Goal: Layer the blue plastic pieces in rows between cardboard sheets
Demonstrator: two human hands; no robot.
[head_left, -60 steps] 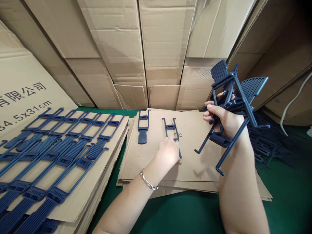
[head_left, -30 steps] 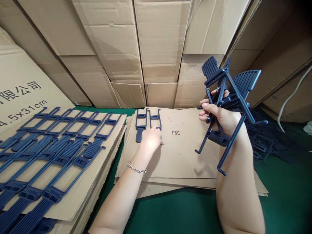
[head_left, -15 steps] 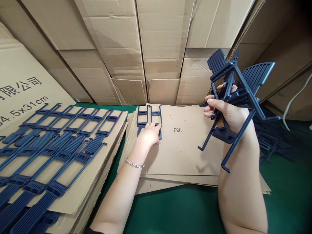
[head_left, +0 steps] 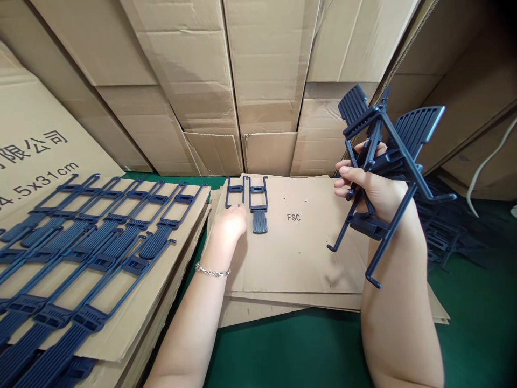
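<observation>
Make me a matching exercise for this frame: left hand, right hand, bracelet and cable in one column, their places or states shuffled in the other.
Column 1
1. left hand
2. right hand
3. bracelet
4. cable

Column 2
A. whitish and curved, at the far right
B. raised, gripping a bunch of dark blue frames
C. over the lower part of the leftmost frame on the middle cardboard sheet
D. silver-coloured, around a wrist

Right pairs: 1-C, 2-B, 3-D, 4-A
</observation>
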